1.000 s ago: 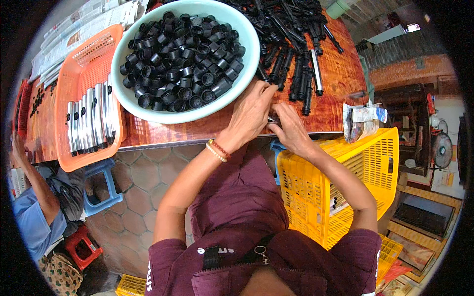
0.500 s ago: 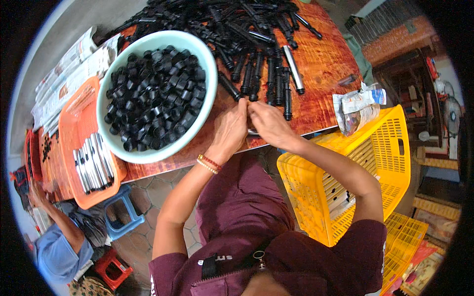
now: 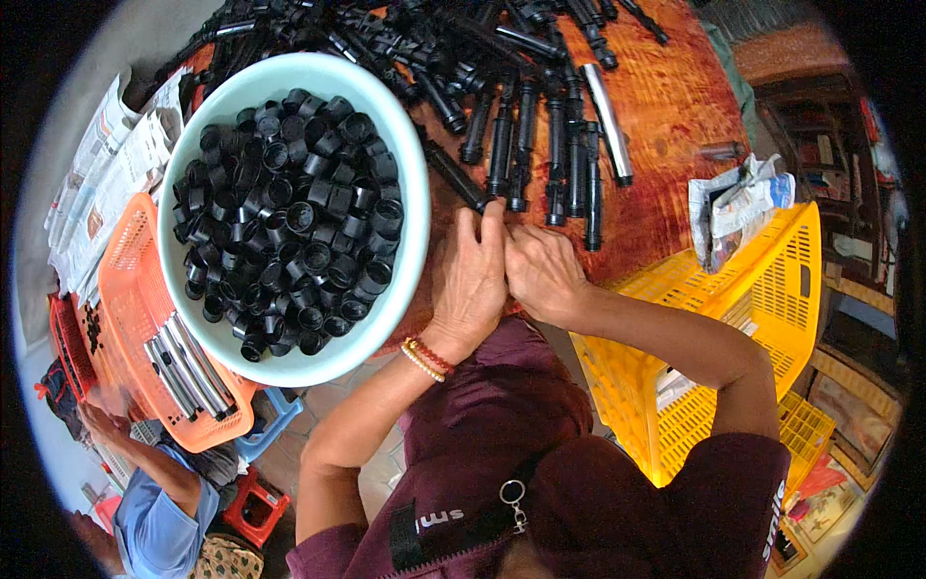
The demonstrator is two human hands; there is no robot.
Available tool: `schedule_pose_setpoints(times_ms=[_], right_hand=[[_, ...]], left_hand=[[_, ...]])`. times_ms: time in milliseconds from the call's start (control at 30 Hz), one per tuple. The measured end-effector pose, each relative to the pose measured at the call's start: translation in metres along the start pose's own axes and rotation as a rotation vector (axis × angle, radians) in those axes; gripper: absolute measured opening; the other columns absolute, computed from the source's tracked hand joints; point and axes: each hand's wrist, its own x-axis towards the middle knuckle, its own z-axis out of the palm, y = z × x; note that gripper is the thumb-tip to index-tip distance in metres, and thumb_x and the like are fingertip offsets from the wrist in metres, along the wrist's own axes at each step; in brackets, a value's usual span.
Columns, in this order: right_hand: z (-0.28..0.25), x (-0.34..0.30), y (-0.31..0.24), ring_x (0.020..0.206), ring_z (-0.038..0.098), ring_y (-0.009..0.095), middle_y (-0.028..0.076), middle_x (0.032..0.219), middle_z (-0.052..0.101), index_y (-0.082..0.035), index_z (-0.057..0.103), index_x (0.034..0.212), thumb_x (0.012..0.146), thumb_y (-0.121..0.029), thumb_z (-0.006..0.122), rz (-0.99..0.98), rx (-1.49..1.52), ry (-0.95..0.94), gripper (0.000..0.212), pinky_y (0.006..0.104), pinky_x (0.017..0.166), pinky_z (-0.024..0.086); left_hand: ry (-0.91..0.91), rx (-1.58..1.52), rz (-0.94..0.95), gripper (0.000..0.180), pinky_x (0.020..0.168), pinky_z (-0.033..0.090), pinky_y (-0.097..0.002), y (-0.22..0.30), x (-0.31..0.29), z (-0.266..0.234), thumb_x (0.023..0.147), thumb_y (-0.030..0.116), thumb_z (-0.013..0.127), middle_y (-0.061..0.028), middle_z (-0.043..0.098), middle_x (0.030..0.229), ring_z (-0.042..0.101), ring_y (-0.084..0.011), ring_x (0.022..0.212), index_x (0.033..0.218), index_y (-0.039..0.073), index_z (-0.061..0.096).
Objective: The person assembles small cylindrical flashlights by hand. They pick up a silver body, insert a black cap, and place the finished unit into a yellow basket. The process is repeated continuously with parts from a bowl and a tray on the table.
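Note:
My left hand (image 3: 470,280), with a red and a cream beaded bracelet on its wrist, is closed at the table's front edge. Pressed against it is my right hand (image 3: 546,272), its fingers curled in. Whatever the two hold between them is hidden by the fingers. A black tube (image 3: 453,176) slants down to my left fingertips; I cannot tell if it is gripped or lies there. Several black ribbed tubes (image 3: 557,159) and one silver tube (image 3: 606,124) lie just beyond my hands. Left of them stands a pale blue basin (image 3: 417,207) full of short black caps (image 3: 299,217).
A heap of black tubes (image 3: 463,48) covers the table's far side. An orange basket (image 3: 130,253) holds silver tubes (image 3: 188,367). A yellow crate (image 3: 781,275) and a plastic bag (image 3: 738,212) are at right. A co-worker in blue (image 3: 159,511) sits at left near a red stool (image 3: 258,510).
The whole view has shifted and the basin looks larger. My hands remain pressed together, now with knuckles more in line. A silver glint under them earlier is now hidden.

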Motion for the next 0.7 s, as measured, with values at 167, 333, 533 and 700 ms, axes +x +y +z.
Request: schedule_pose_setpoints(times_ms=[167,333,533,700], right_hand=[[0.004,-0.004,-0.002,0.079,0.061,0.032,0.016,0.078,0.059,0.004,0.057,0.099,0.081,-0.01,0.05,-0.042,-0.056,0.118,0.024,0.0412,0.063,0.052],[-0.001,-0.002,-0.002,0.074,0.063,0.037,0.022,0.08,0.062,0.007,0.053,0.108,0.084,-0.007,0.048,-0.086,-0.047,0.258,0.029,0.0439,0.059,0.051],[-0.025,-0.009,-0.007,0.078,0.061,0.044,0.027,0.087,0.062,0.003,0.048,0.109,0.091,-0.016,0.046,0.035,0.073,0.122,0.026,0.0519,0.068,0.048],[-0.034,-0.045,-0.013,0.101,0.053,0.043,0.025,0.108,0.053,0.002,0.044,0.115,0.089,-0.021,0.054,-0.109,0.009,-0.023,0.037,0.0486,0.086,0.044]], left_hand=[[0.103,-0.075,0.122,0.039,0.069,0.045,-0.0459,-0.006,-0.006,0.003,0.087,0.007,0.046,-0.0194,0.043,0.098,0.054,-0.0384,0.081,0.126,0.004,0.042],[0.214,-0.08,0.161,0.04,0.063,0.05,-0.0514,-0.005,-0.006,0.003,0.087,0.006,0.05,-0.0204,0.044,0.104,0.058,-0.0442,0.081,0.125,0.006,0.039],[0.257,-0.051,0.22,0.038,0.067,0.05,-0.0494,-0.01,-0.013,0.009,0.084,0.0,0.048,-0.02,0.046,0.101,0.058,-0.042,0.084,0.121,0.004,0.042],[0.297,-0.066,0.392,0.034,0.076,0.049,-0.0457,-0.018,-0.016,0.01,0.08,-0.002,0.049,-0.0202,0.049,0.096,0.056,-0.0404,0.091,0.114,0.0,0.044]])
